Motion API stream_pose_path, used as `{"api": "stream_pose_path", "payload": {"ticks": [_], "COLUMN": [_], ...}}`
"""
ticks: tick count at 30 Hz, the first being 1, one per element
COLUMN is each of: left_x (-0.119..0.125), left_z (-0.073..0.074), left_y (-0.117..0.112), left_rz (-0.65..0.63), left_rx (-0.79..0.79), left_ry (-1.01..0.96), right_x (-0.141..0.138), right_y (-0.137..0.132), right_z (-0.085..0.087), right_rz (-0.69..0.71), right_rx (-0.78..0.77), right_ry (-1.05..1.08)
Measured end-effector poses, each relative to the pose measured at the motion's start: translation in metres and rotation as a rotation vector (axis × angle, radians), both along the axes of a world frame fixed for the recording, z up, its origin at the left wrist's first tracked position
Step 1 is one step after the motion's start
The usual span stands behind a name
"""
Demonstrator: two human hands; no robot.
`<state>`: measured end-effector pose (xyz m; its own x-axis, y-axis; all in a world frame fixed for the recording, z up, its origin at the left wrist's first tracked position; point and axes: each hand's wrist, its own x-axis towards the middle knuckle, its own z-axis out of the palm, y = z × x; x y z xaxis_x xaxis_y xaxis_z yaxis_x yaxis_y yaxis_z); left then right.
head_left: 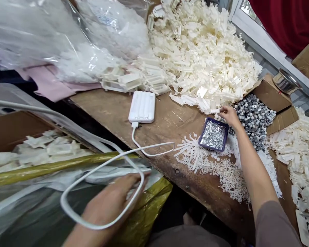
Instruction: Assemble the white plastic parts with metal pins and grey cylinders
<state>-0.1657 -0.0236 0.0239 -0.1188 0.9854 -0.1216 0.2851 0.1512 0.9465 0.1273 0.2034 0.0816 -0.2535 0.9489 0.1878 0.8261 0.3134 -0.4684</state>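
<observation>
My right hand (229,116) reaches across the wooden table to the near edge of a heap of cream plastic parts (201,51). Its fingertips are pinched on a small white plastic part (215,112). Just below that hand sits a square dark-blue tray (201,141) full of thin metal pins (214,134). A pile of grey metal blocks (254,116) lies to its right. Low on the left, my left hand (113,197) is blurred over a yellow-edged plastic bag (154,202). A cable passes in front of it, and its fingers are mostly hidden.
A white power bank (142,106) lies on the table (108,111), its white cable (103,164) looping over the left side. Loose white plastic pieces (193,154) spread near the front edge. Clear bags (113,27), a cardboard box (283,116) and a metal bowl (285,81) stand behind.
</observation>
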Motion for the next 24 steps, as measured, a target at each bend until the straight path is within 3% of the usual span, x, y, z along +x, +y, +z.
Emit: {"api": "stream_pose_path", "payload": {"ticks": [2,5,6,8,10,14,16,19,24], "left_x": [0.027,0.068,0.079,0.095,0.105,0.114,0.116,0.12,0.128], "left_z": [-0.002,-0.001,-0.002,-0.007,-0.013,-0.014,-0.011,-0.011,-0.014], "left_y": [0.007,0.017,0.022,0.03,0.035,0.034,0.032,0.029,0.03], "left_rz": [-0.206,-0.369,-0.362,-0.309,-0.243,-0.221,-0.271,-0.274,-0.284], "left_rx": [-0.19,-0.41,-0.411,-0.403,-0.415,-0.449,-0.482,-0.454,-0.381], "left_ry": [-0.232,-0.911,-1.054,-1.133,-1.051,-0.949,-0.98,-0.96,-0.861], "right_x": [-0.002,-0.015,-0.018,-0.019,-0.014,-0.004,-0.005,-0.011,-0.003], "right_y": [-0.045,-0.128,-0.151,-0.179,-0.177,-0.122,-0.097,-0.082,-0.086], "right_z": [0.001,-0.009,-0.013,-0.02,-0.024,-0.029,-0.033,-0.037,-0.039], "right_rz": [0.035,0.228,0.306,0.391,0.3,-0.014,-0.019,0.014,-0.034], "right_rx": [0.082,0.086,0.054,-0.029,-0.074,-0.01,-0.039,-0.096,-0.073], "right_ry": [0.166,0.225,0.192,0.132,0.095,-0.176,-0.356,-0.476,-0.353]}}
